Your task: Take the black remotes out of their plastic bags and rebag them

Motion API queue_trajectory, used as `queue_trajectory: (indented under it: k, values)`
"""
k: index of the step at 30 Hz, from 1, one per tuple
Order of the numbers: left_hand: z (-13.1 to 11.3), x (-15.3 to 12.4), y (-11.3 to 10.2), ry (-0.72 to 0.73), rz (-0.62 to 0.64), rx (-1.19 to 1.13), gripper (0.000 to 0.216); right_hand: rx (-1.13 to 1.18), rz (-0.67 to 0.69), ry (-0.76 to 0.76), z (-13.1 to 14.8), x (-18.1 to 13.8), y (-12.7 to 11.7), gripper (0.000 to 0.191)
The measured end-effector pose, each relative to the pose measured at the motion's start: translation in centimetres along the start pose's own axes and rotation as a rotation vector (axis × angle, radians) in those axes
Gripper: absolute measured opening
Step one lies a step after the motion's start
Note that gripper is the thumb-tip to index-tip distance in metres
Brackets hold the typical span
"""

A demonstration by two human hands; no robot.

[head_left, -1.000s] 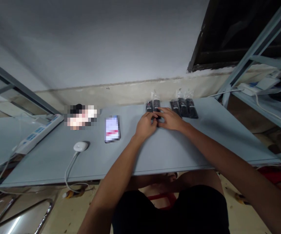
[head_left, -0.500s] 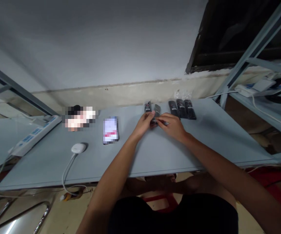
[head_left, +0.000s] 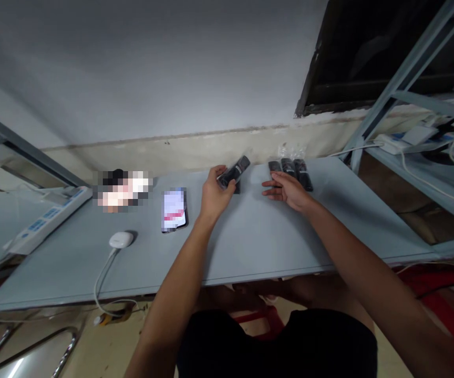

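My left hand (head_left: 217, 193) is closed around a black oblong packet (head_left: 233, 174), which looks wrapped in clear plastic and bears a pale label. The packet is tilted, its far end up to the right. Part of another dark item (head_left: 237, 187) shows on the table below it. My right hand (head_left: 288, 190) is held with fingers apart and nothing visible in them. Just behind it, three similar black packets lie side by side: the left one (head_left: 274, 166) partly hidden by the hand, the middle one (head_left: 288, 166) and the right one (head_left: 304, 176).
A lit phone (head_left: 174, 210) lies on the blue-grey table (head_left: 246, 247). Left of it are a white rounded case with a cable (head_left: 121, 240), a blurred-out object (head_left: 122, 190) and a power strip (head_left: 48, 220). A wall stands behind; metal shelving (head_left: 384, 84) rises at right.
My hands, close together over a packet before, have come apart. The left now holds a packet raised and tilted; the right has moved off to the right with its fingers opened.
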State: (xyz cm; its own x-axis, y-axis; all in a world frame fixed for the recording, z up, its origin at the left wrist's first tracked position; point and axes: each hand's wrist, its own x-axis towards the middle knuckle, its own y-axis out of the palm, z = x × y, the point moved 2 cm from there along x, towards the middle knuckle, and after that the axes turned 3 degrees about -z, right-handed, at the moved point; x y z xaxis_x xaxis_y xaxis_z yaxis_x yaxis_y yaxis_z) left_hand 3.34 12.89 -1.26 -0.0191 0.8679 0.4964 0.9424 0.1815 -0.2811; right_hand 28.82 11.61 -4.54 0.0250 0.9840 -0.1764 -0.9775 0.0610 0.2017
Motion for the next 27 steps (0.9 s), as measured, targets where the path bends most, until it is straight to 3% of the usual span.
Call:
queue_trajectory:
  k: [2, 11, 15, 21, 27]
  values:
    - [-0.6, 0.1, -0.4, 0.023, -0.041, -0.058, 0.041, 0.041, 0.023, 0.020, 0.1, 0.0, -0.1, 0.035]
    - [-1.7, 0.6, -0.5, -0.116, -0.158, -0.406, 0.055, 0.166, 0.100, 0.162, 0.1, -0.2, 0.7, 0.024]
    - [-1.6, 0.5, -0.6, -0.150, -0.205, -0.447, 0.058, 0.182, 0.123, 0.138, -0.2, -0.3, 1.1, 0.021]
    - [-1.6, 0.1, -0.6, -0.186, -0.258, -0.410, 0.042, 0.215, 0.203, 0.139, -0.4, -0.4, 1.4, 0.014]
    - [-1.6, 0.4, -0.6, -0.193, -0.218, -0.455, 0.041, 0.202, 0.260, 0.199, -0.3, -0.5, 1.1, 0.022]
